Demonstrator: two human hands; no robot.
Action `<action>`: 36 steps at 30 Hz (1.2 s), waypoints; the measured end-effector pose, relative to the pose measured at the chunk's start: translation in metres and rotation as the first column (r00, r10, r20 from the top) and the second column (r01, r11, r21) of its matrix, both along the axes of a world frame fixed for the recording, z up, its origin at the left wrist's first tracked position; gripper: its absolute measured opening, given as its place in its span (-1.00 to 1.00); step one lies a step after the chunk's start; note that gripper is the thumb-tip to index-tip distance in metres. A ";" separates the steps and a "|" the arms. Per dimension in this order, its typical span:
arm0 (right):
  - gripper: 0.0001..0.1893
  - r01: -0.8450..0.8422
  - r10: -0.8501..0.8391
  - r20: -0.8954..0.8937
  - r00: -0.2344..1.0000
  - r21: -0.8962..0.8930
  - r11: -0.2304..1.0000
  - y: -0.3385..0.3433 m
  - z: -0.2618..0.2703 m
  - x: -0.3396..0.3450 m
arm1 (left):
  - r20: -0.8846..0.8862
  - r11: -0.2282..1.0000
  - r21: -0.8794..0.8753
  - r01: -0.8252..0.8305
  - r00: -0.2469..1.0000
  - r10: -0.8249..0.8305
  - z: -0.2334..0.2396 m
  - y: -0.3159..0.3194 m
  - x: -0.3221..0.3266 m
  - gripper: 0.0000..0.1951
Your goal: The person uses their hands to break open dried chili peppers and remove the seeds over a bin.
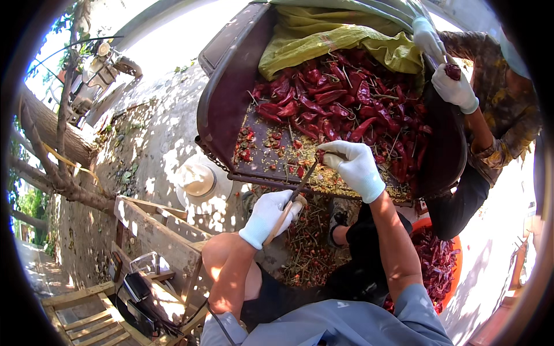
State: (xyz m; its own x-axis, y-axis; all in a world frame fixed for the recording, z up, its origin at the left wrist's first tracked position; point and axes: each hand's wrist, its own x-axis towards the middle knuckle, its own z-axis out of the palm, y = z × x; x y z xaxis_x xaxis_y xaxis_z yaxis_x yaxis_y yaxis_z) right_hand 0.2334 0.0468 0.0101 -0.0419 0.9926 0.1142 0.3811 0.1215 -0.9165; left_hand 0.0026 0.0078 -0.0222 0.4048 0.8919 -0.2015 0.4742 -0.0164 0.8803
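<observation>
My left hand (270, 216), in a white glove, grips a slim tool (281, 218) with a pale wooden-looking handle and a narrow dark blade. The blade's tip reaches a small dried red pepper piece (320, 155), pinched between the thumb and fingers of my gloved right hand (358, 168). Both hands are near the front edge of a dark red metal cart bed (229, 108). Pale seeds (333, 184) and red scraps (246, 145) are scattered over its floor below the pepper piece. Behind my right hand rises a heap of dried red peppers (329, 95).
A yellow-green woven sack (311, 45) lies behind the heap. At right, a co-worker's gloved hands (452, 88) hold a dark red pepper. An orange basin (456, 277) of peppers stands by my right arm. Left are a straw-coloured hat (197, 179), a wooden frame (156, 231) and cabled devices (136, 287).
</observation>
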 end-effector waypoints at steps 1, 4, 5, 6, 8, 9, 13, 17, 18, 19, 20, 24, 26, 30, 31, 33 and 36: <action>-0.76 0.010 -0.010 -0.011 1.000 -0.006 1.000 0.000 -0.002 -0.001 | -0.018 0.999 0.040 -0.006 1.000 0.007 -0.002 0.000 0.000 -0.84; -0.76 0.022 -0.023 0.029 0.999 0.041 0.999 -0.002 -0.006 -0.003 | -0.382 0.869 0.490 0.069 0.913 0.143 0.007 -0.005 0.006 -0.81; -0.76 0.030 -0.033 -0.094 0.995 -0.037 0.999 -0.002 -0.008 -0.004 | -0.402 0.841 0.535 0.083 0.900 0.167 0.008 -0.005 0.007 -0.78; -0.76 0.030 -0.053 -0.214 0.975 -0.112 0.993 -0.001 -0.008 -0.004 | -0.420 0.808 0.581 0.100 0.887 0.193 0.009 -0.004 0.008 -0.74; -0.75 -0.043 -0.054 -0.434 0.899 -0.212 0.976 0.003 -0.013 -0.001 | -0.436 0.765 0.632 0.122 0.872 0.221 0.005 -0.001 0.008 -0.62; -0.75 -0.112 -0.030 -0.536 0.844 -0.230 0.967 0.006 -0.017 0.003 | -0.390 0.743 0.663 0.098 0.892 0.230 0.005 -0.001 0.008 -0.63; -0.77 -0.387 -0.078 -0.914 0.397 -0.244 0.889 0.007 -0.026 0.001 | -0.171 0.685 0.728 -0.037 0.957 0.234 0.003 0.000 0.012 -0.68; -0.74 -0.545 -0.028 -0.995 0.101 -0.079 0.835 0.008 -0.038 0.000 | -0.047 0.741 0.666 -0.089 0.986 0.160 -0.003 0.001 0.015 -0.75; -0.75 -0.486 -0.034 -0.978 0.204 -0.131 0.864 0.007 -0.033 -0.003 | -0.046 0.833 0.549 -0.073 0.992 0.117 -0.002 0.001 0.013 -0.76; -0.76 -0.419 -0.045 -0.952 0.304 -0.176 0.891 0.005 -0.027 -0.004 | -0.038 0.906 0.420 -0.052 0.997 0.074 -0.001 0.001 0.010 -0.78; -0.77 -0.346 -0.062 -0.915 0.399 -0.213 0.914 0.002 -0.020 -0.006 | -0.023 0.959 0.282 -0.025 0.999 0.033 0.000 0.002 0.008 -0.79; -0.84 0.116 -0.127 0.006 0.992 0.374 0.920 -0.006 0.004 -0.014 | 0.234 0.923 -0.385 0.009 0.968 0.088 0.027 -0.001 0.008 -0.80; -0.77 0.104 -0.193 0.154 0.969 0.450 0.887 -0.008 0.004 -0.013 | 0.158 0.977 -0.210 -0.040 0.985 0.074 0.008 -0.002 0.010 -0.79; -0.84 0.168 -0.152 -0.099 0.983 0.182 0.969 -0.006 -0.007 -0.020 | -0.146 0.885 0.462 -0.054 0.980 0.136 0.005 -0.007 0.013 -0.79; -0.86 0.147 -0.136 -0.251 0.958 0.026 0.989 -0.005 -0.006 -0.024 | -0.201 0.802 0.596 -0.040 0.960 0.197 0.006 -0.008 0.013 -0.78; -0.78 -0.035 -0.108 -0.590 0.800 -0.226 0.974 -0.003 -0.008 -0.020 | -0.174 0.737 0.672 -0.068 0.954 0.246 -0.001 -0.007 0.013 -0.68; -0.70 -0.338 -0.155 -0.905 0.397 -0.301 0.892 0.002 -0.023 -0.014 | -0.156 0.660 0.749 -0.050 0.956 0.248 0.003 -0.004 0.011 -0.57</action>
